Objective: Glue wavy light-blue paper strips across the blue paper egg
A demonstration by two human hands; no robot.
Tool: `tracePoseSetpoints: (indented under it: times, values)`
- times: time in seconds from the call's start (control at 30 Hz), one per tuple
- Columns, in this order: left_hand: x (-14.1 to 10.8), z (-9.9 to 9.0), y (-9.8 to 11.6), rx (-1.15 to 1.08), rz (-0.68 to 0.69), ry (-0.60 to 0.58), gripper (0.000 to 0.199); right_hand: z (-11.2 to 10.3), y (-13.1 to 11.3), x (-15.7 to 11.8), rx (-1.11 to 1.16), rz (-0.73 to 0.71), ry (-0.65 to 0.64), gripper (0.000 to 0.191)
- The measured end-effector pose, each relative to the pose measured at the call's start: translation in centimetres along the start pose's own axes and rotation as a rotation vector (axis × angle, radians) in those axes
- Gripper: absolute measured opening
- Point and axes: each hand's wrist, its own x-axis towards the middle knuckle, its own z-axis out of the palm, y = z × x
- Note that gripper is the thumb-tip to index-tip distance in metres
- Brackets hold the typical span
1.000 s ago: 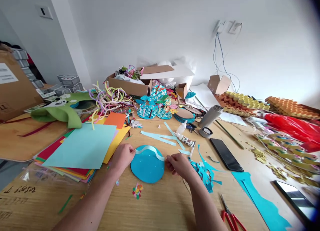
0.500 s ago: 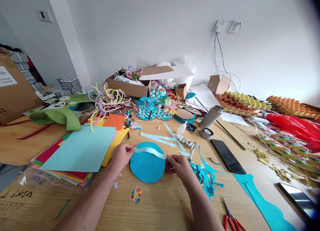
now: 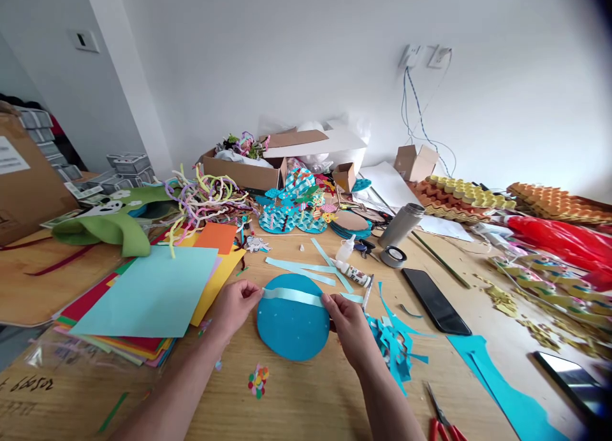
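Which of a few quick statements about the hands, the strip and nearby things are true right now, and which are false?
1. The left hand and right hand hold the strip by its ends. True.
2. The strip is dark red. False: it is pale blue.
3. Paper dots and scissors lie on the table. True.
4. The scissors lie between the hands. False: they lie to the right of the right hand.
5. The disc is blue. True.

Head view only, looking forward and down from above near side of table (image 3: 291, 415); left hand (image 3: 233, 307) and right hand (image 3: 348, 320) close, mid-view; wall (image 3: 287, 58) across far side; cardboard box (image 3: 36, 195) cut by left edge
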Motion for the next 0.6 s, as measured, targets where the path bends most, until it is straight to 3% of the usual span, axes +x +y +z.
tracePoseSetpoints:
  times: [0.2,0.43,0.6]
  values:
    - [0.0,-0.3,0.2,-0.092,-0.006,-0.01,0.035,0.1,-0.1,0.0,-0.008,-0.03,-0.019,0.052]
    - [-0.6,-0.3,1.5,-0.182,-0.017,-0.187,0.04,-0.4,0.6,0.4,-0.048,-0.109,-0.02,0.05]
    - [-0.8,-0.8,1.8,-0.153,0.036,-0.203,0.042,-0.5,0.8,0.6,-0.036,-0.107,-0.033,0.051]
